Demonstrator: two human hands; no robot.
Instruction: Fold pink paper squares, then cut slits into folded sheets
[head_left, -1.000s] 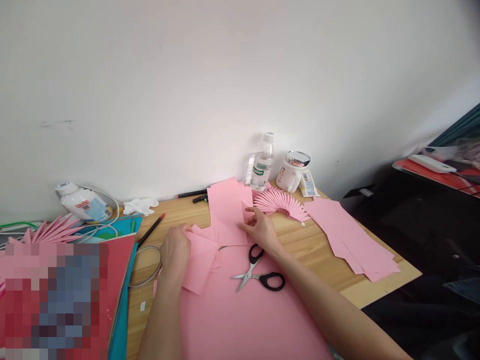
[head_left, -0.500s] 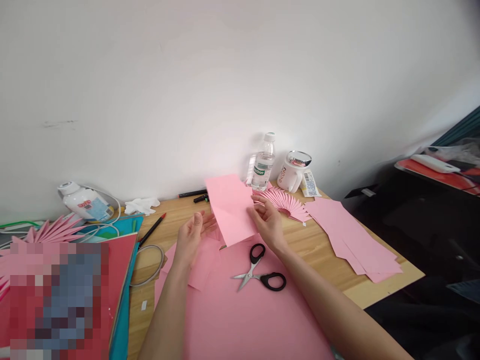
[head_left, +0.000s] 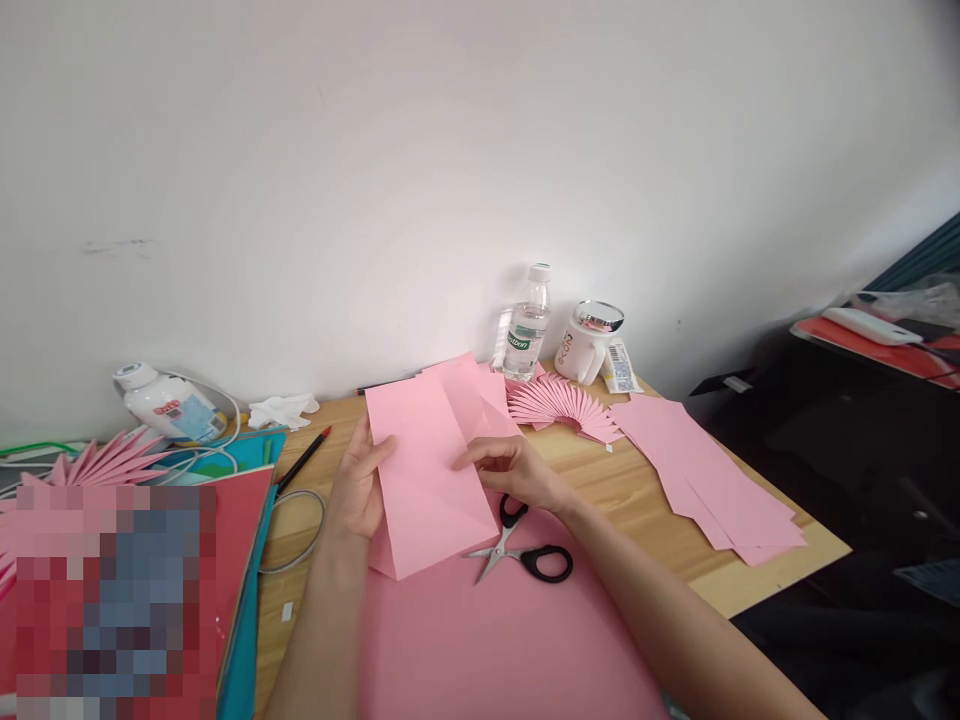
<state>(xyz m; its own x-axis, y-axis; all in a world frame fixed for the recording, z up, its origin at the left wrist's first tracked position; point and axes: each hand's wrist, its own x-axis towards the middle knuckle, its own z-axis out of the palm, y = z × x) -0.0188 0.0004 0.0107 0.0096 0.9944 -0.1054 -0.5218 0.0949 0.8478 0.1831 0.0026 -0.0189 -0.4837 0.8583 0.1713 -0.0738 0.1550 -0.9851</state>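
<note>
At the far left, a folded pink fan is lying partly over a red folder [head_left: 244,510], and a white bottle [head_left: 169,405] is leaning behind them, close to the wall. A crumpled tissue [head_left: 283,411] is resting beside it, and a red-tipped black pen [head_left: 303,460] is lying slantwise just in front. A loop of pale cable [head_left: 324,510] is curling next to the person's left hand [head_left: 362,485]. That hand is gripping the left edge of a pink sheet [head_left: 424,480], its thumb pressing flat on the face and its other fingers going behind, mostly out of my sight. The sheet is tilting toward the person, above the large pink paper [head_left: 480,650]. More pink sheets [head_left: 465,385] are lying beyond it. Open scissors [head_left: 500,552] are lying on the large paper, just by the sheet's lower right corner. The right hand [head_left: 521,473] is bending inward and pinching the sheet's right edge, one fingertip resting over the face. Behind it, a water bottle [head_left: 527,330] is standing near a white mug [head_left: 577,345], with a pleated pink fan [head_left: 562,400] spreading in front. Farther right, pink strips [head_left: 701,475] are overlapping on the wooden tabletop [head_left: 637,510].
</note>
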